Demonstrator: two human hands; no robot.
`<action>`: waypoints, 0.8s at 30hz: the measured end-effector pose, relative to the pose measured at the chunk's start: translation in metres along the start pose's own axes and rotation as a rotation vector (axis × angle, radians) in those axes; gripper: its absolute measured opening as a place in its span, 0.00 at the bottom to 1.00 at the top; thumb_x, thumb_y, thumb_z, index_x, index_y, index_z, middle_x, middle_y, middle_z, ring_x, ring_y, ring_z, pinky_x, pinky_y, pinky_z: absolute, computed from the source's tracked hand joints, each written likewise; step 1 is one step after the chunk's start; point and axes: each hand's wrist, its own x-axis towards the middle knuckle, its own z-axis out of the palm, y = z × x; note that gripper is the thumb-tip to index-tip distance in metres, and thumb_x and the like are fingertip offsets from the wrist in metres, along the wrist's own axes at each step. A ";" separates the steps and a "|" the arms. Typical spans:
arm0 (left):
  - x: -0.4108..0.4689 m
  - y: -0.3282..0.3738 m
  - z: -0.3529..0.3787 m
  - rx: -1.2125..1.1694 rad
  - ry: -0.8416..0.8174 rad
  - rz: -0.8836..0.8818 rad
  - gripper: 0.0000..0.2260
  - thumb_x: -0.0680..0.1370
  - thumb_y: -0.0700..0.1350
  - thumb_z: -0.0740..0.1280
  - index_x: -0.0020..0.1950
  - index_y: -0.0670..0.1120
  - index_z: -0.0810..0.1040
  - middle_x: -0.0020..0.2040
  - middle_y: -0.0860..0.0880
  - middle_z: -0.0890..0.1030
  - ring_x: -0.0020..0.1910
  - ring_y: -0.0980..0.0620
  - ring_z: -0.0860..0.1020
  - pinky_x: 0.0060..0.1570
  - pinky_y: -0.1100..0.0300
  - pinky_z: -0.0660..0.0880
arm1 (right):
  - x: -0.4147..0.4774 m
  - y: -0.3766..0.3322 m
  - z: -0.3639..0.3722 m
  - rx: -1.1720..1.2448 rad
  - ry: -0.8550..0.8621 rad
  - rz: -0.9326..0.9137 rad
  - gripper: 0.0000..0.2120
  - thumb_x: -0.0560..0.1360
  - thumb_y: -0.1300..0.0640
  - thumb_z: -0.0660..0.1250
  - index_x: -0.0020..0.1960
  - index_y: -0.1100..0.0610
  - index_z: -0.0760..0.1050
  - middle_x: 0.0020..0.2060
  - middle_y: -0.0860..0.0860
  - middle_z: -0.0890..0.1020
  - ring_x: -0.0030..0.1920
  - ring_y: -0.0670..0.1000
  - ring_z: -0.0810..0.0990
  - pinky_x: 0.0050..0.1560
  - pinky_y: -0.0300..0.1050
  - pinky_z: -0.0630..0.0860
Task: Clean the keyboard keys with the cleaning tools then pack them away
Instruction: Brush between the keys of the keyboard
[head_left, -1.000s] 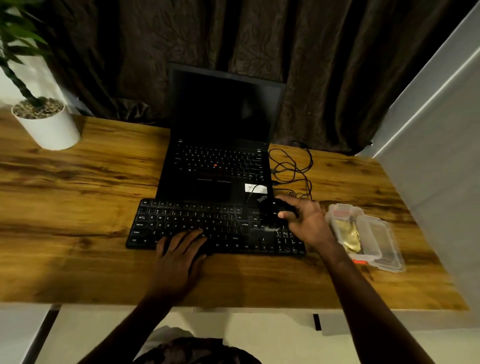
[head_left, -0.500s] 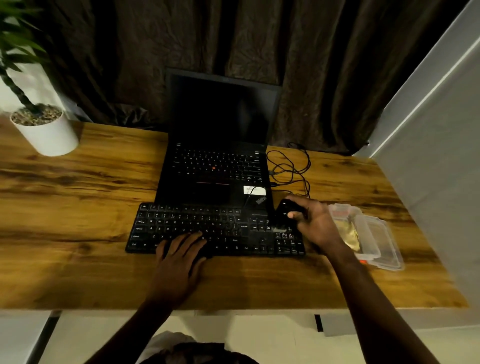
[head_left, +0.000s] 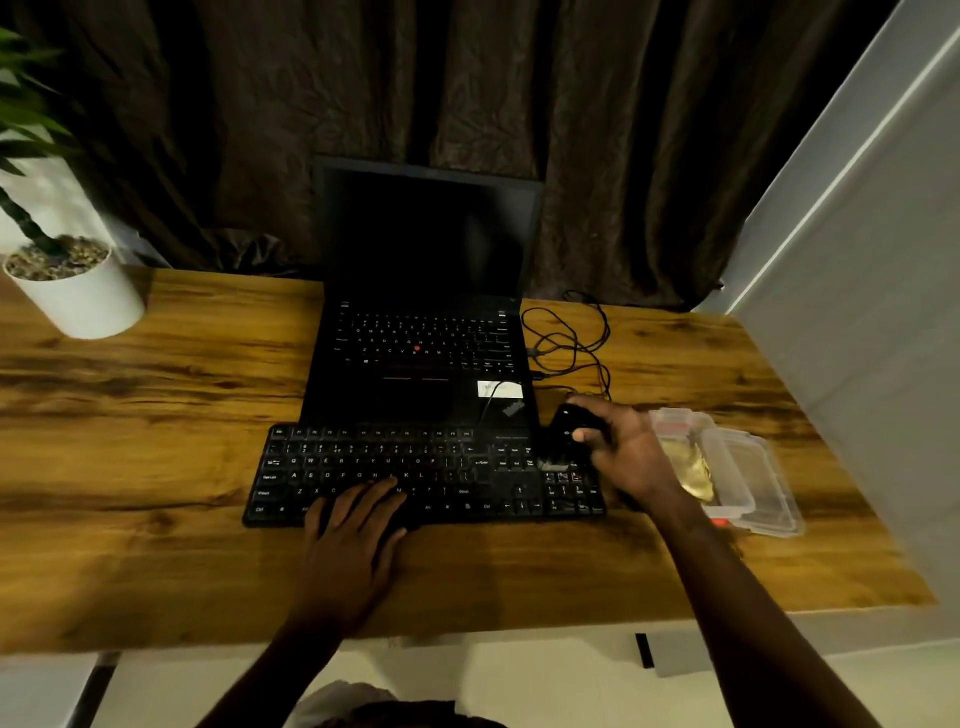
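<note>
A black external keyboard (head_left: 415, 473) lies on the wooden desk (head_left: 156, 415) in front of an open black laptop (head_left: 421, 332). My left hand (head_left: 353, 540) rests flat on the keyboard's lower left keys, fingers straight. My right hand (head_left: 623, 452) grips a small black cleaning tool (head_left: 563, 434) over the keyboard's right end, above the number pad. What the tool's tip looks like is too dark to tell. A clear plastic box (head_left: 737, 478) with a yellowish cloth (head_left: 691, 467) inside sits just right of my right hand.
A white pot with a green plant (head_left: 78, 291) stands at the desk's far left. A tangle of black cable (head_left: 566, 338) lies right of the laptop. A dark curtain hangs behind the desk, and a pale wall (head_left: 857, 338) closes the right side.
My right hand has shifted the black tool slightly rightward along the keyboard's right end. The left hand stays resting on the keys. The view has tilted a little.
</note>
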 end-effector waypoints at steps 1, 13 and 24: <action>0.000 0.001 0.000 -0.005 0.005 0.000 0.25 0.83 0.59 0.48 0.66 0.49 0.77 0.68 0.50 0.76 0.67 0.48 0.70 0.67 0.44 0.58 | 0.000 0.004 -0.005 -0.015 0.003 0.014 0.25 0.74 0.68 0.68 0.65 0.44 0.75 0.56 0.52 0.82 0.54 0.51 0.82 0.46 0.39 0.82; -0.001 0.003 0.010 0.005 0.034 0.022 0.21 0.80 0.57 0.54 0.67 0.50 0.76 0.69 0.50 0.75 0.67 0.48 0.71 0.66 0.43 0.60 | -0.009 0.008 0.001 -0.038 0.023 0.026 0.24 0.75 0.65 0.67 0.65 0.43 0.75 0.55 0.53 0.82 0.52 0.53 0.81 0.48 0.51 0.83; 0.002 0.001 -0.002 0.001 0.003 0.010 0.23 0.82 0.58 0.51 0.66 0.49 0.77 0.68 0.50 0.76 0.67 0.48 0.70 0.67 0.43 0.59 | -0.012 0.012 -0.001 -0.086 0.066 0.004 0.22 0.75 0.64 0.68 0.65 0.46 0.75 0.54 0.53 0.83 0.52 0.52 0.81 0.51 0.47 0.81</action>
